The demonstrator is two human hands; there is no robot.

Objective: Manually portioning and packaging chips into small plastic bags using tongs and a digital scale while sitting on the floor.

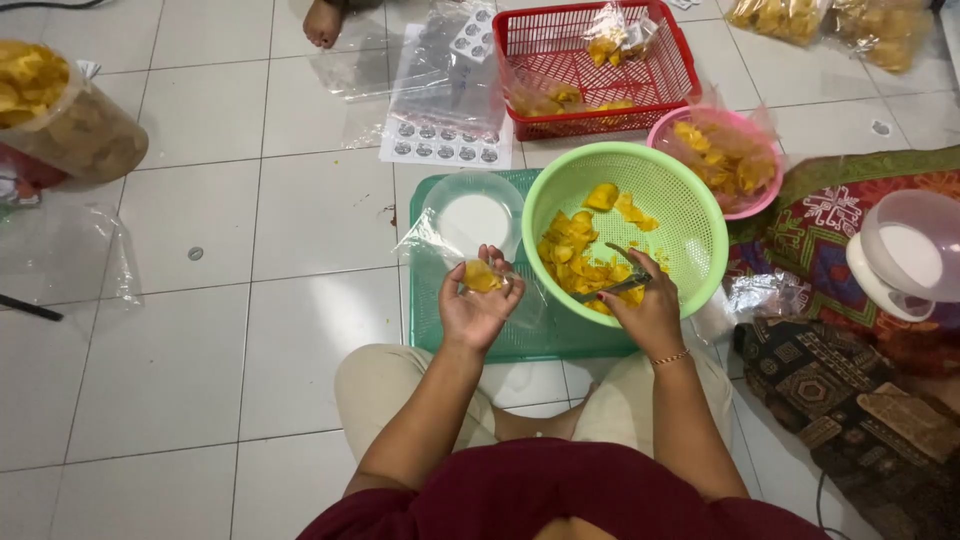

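A clear plastic bag (pixel 470 262), a few yellow chips in its mouth, lies cupped in the left hand (pixel 478 303) above the green tray (pixel 425 300), while the right hand (pixel 645 310) grips metal tongs (pixel 615 285) in the green colander (pixel 690 215); mid-filling, next needs another pinch of chips carried across.

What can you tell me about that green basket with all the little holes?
The green basket is a round, light green plastic colander with a perforated wall and a smooth rim. It sits upright on a teal tray, holding yellow chips heaped toward its near side. The right hand reaches inside with metal tongs. A pink bowl sits right behind it.
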